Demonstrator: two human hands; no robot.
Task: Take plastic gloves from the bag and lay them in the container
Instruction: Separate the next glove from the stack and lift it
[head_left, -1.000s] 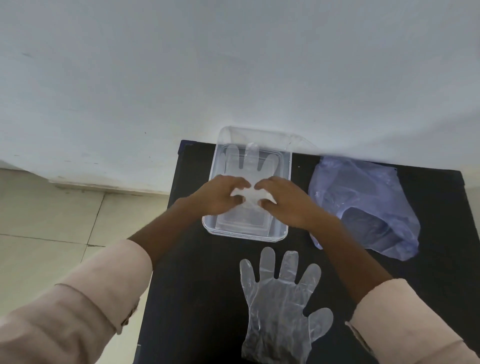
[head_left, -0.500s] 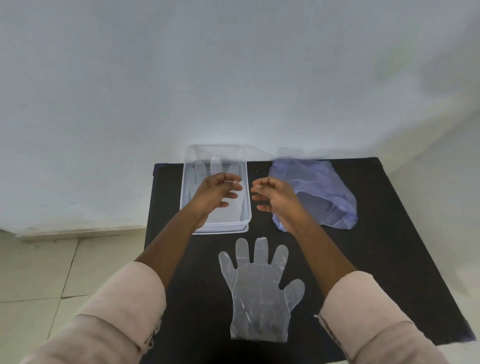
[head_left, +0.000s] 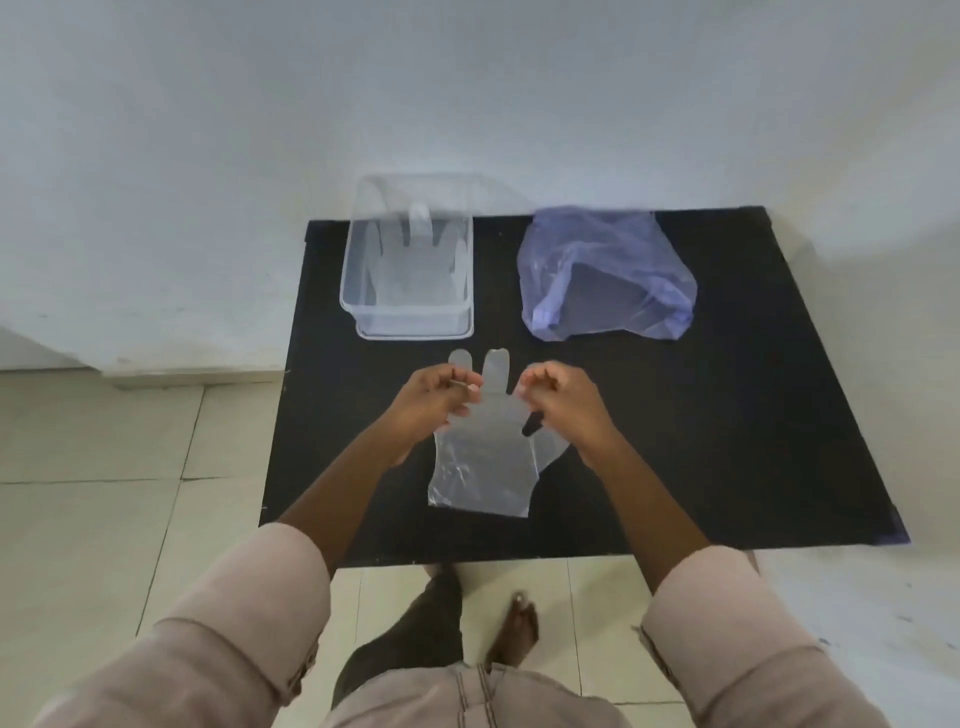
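Now, from the head camera: both hands sit over the loose glove (head_left: 480, 467) on the black counter (head_left: 727, 415), the left hand (head_left: 431, 400) and right hand (head_left: 563, 400) each with fingers curled narrow, seemingly pinching its finger end, though I cannot tell for sure. The glove's long axis runs six to twelve o'clock, cuff toward the person. Straight on at twelve o'clock waits the clear container (head_left: 410, 322), one glove already inside; the purple bag (head_left: 608, 270) lies at two o'clock. Neither hand looks nearer

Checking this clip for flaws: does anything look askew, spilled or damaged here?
Nothing stands out. One plastic glove lies flat in the clear container, another glove lies flat on the black table beneath both hands, and the purple bag sits crumpled beside the container.
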